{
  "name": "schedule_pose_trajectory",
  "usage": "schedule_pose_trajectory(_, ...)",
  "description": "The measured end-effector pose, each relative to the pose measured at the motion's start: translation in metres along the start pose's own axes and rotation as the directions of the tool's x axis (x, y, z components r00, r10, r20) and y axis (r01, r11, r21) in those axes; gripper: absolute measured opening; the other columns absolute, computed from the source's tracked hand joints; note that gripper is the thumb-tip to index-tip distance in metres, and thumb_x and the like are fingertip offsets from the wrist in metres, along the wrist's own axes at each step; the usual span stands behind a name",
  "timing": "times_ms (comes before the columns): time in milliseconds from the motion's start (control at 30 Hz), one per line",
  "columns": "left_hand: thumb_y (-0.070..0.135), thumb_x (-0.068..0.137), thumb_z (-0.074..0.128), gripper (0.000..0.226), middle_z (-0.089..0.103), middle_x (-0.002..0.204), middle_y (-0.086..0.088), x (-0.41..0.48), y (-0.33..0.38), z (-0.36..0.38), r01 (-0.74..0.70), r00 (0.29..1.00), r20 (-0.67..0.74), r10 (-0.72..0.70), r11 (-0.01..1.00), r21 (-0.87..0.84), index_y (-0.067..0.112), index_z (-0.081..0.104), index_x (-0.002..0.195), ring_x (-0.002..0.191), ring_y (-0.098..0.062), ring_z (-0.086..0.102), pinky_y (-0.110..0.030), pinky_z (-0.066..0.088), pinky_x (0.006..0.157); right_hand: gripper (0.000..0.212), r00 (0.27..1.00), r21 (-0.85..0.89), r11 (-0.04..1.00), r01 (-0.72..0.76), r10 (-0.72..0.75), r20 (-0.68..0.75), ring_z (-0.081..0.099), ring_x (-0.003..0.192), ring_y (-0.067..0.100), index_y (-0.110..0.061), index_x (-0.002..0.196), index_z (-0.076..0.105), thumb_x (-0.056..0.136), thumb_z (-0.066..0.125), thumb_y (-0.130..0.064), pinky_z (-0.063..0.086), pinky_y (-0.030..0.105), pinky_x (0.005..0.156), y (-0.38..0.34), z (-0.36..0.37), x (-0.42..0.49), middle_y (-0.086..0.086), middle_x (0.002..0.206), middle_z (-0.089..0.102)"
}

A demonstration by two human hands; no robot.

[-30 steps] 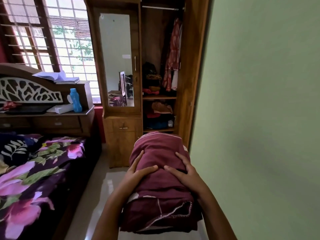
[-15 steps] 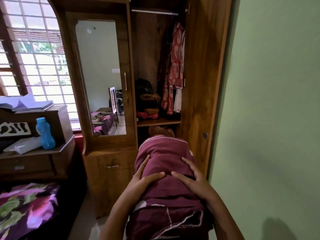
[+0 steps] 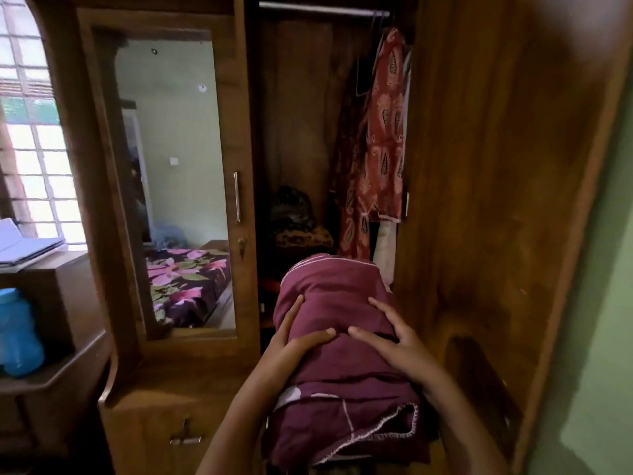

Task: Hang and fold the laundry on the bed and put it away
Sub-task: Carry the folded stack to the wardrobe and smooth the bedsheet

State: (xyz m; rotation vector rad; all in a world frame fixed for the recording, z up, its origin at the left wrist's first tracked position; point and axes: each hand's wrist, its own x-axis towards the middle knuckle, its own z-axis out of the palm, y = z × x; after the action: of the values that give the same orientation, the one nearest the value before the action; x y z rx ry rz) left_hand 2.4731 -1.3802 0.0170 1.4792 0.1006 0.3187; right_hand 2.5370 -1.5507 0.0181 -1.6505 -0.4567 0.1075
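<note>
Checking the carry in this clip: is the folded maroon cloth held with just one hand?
No, the left hand and the right hand both lie on the folded maroon cloth, one on each side.

Matt maroon cloth bundle (image 3: 339,341); glossy wood wardrobe (image 3: 496,200).
</note>
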Motion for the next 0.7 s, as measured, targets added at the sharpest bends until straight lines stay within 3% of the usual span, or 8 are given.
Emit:
schedule_pose_trajectory(133,0.038,0.057,0.081,0.091,0.042,0.131,0.007,0.087,0.014,-0.003,-0.043,0.998,-0.041,0.044,0.999,0.025,0.049,0.037,0.136,0.097,-0.003,0.051,-0.017,0.043,0.074,0.062,0.999,-0.005,1.000,0.030,-0.029,0.040,0.045,0.108,0.005,-0.040,0.129,0.047,0.075,0.076,-0.031,0.040,0.013,0.082,-0.009,-0.006,0.092,-0.011,0.124,0.042)
schedule_pose_trajectory(300,0.042,0.054,0.078,0.089,0.045,0.131,0.011,0.188,0.033,-0.012,-0.141,0.985,-0.087,0.149,0.986,0.092,0.050,0.040,0.134,0.095,0.003,0.050,-0.016,0.042,0.076,0.064,0.993,-0.045,0.992,0.114,-0.112,0.044,0.043,0.112,0.008,-0.036,0.134,0.045,0.077,0.074,-0.031,0.036,0.018,0.089,-0.020,-0.004,0.204,-0.009,0.127,0.042)
schedule_pose_trajectory(367,0.046,0.052,0.076,0.091,0.044,0.137,0.009,0.232,0.044,-0.018,-0.194,0.971,-0.113,0.212,0.969,0.153,0.051,0.039,0.134,0.107,-0.005,0.051,-0.020,0.040,0.086,0.065,0.982,-0.045,0.982,0.185,-0.183,0.040,0.044,0.115,0.008,-0.036,0.133,0.046,0.075,0.075,-0.030,0.036,0.017,0.091,-0.025,0.000,0.253,-0.006,0.134,0.043)
schedule_pose_trajectory(467,0.041,0.059,0.082,0.088,0.042,0.142,0.005,0.303,0.069,-0.030,-0.251,0.954,-0.116,0.277,0.948,0.195,0.050,0.038,0.135,0.115,-0.011,0.048,-0.022,0.037,0.095,0.064,0.962,0.015,0.962,0.272,-0.272,0.030,0.047,0.110,0.006,-0.030,0.134,0.047,0.076,0.074,-0.024,0.041,0.001,0.075,-0.041,0.007,0.325,-0.008,0.129,0.047)
schedule_pose_trajectory(533,0.047,0.056,0.080,0.090,0.040,0.144,0.004,0.352,0.097,-0.041,-0.277,0.945,-0.103,0.309,0.929,0.247,0.055,0.036,0.134,0.120,-0.014,0.047,-0.027,0.037,0.103,0.061,0.943,0.055,0.942,0.331,-0.333,0.017,0.047,0.107,0.005,-0.026,0.134,0.048,0.078,0.073,-0.018,0.042,-0.002,0.065,-0.061,0.013,0.377,-0.008,0.123,0.047)
schedule_pose_trajectory(600,0.052,0.049,0.077,0.094,0.036,0.147,0.004,0.395,0.125,-0.050,-0.297,0.936,-0.094,0.338,0.907,0.300,0.058,0.035,0.132,0.126,-0.018,0.044,-0.035,0.035,0.109,0.058,0.936,0.098,0.932,0.350,-0.352,0.011,0.047,0.104,0.005,-0.023,0.132,0.049,0.079,0.071,-0.014,0.043,-0.002,0.065,-0.078,0.019,0.430,-0.008,0.118,0.047)
schedule_pose_trajectory(700,0.044,0.057,0.081,0.092,0.035,0.148,0.004,0.477,0.163,-0.071,-0.337,0.916,-0.097,0.390,0.876,0.346,0.051,0.035,0.136,0.129,-0.017,0.041,-0.032,0.032,0.110,0.056,0.911,0.170,0.896,0.411,-0.410,-0.045,0.047,0.106,0.006,-0.019,0.131,0.050,0.080,0.070,-0.009,0.040,-0.004,0.064,-0.096,0.037,0.520,-0.007,0.116,0.049)
